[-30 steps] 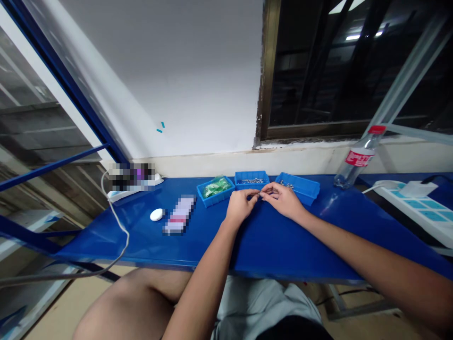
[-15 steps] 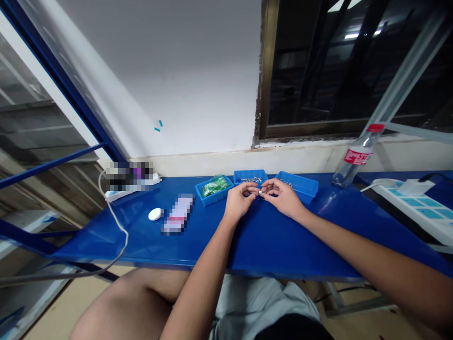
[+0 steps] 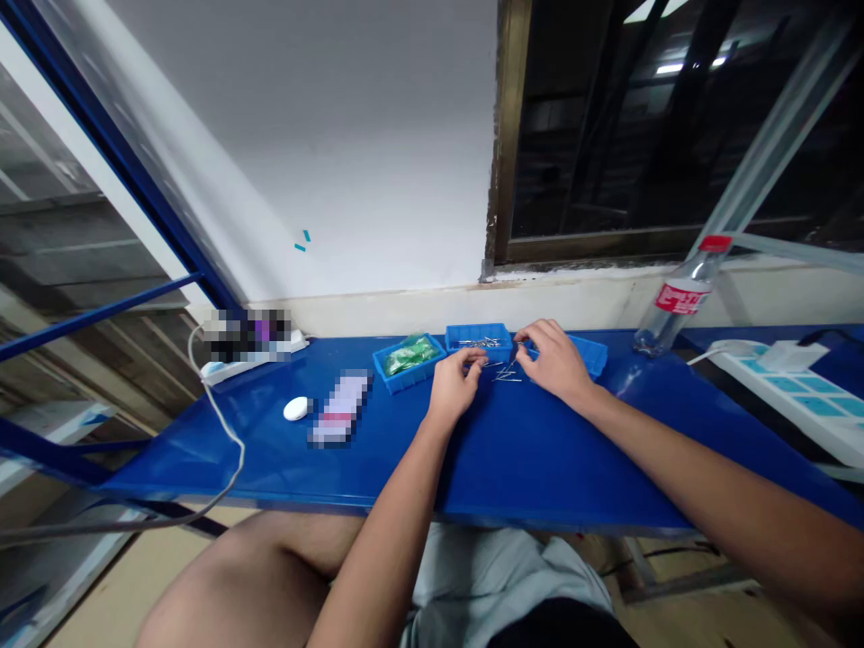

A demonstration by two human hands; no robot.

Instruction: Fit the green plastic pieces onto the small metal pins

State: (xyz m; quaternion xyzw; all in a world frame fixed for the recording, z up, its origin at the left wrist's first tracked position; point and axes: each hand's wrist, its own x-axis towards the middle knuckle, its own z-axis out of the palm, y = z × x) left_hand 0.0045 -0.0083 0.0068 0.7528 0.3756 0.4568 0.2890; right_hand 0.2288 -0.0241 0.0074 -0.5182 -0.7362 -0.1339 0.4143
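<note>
Several thin metal pins (image 3: 508,379) lie loose on the blue table, between my two hands. My left hand (image 3: 454,389) is closed in a pinch to the left of them, and a thin metal pin (image 3: 495,364) sticks out at its fingertips. On the other side, my right hand (image 3: 557,362) hovers over the loose pins with thumb and forefinger bent together; what they hold, if anything, is too small to make out. Behind the hands stands a blue bin (image 3: 478,331) with more pins. My right hand partly covers another blue bin (image 3: 592,356), whose contents are hidden.
Left of my hands, a third blue bin (image 3: 398,382) holds green plastic packets (image 3: 409,354). A blurred-out flat object (image 3: 341,409) and a white oval item (image 3: 295,409) lie further left. At right are a plastic bottle (image 3: 680,292) and a power strip (image 3: 796,396).
My hands have come apart. The right one moved right, uncovering the loose pins, while the left stayed nearly in place. The small white round piece between the fingertips no longer shows.
</note>
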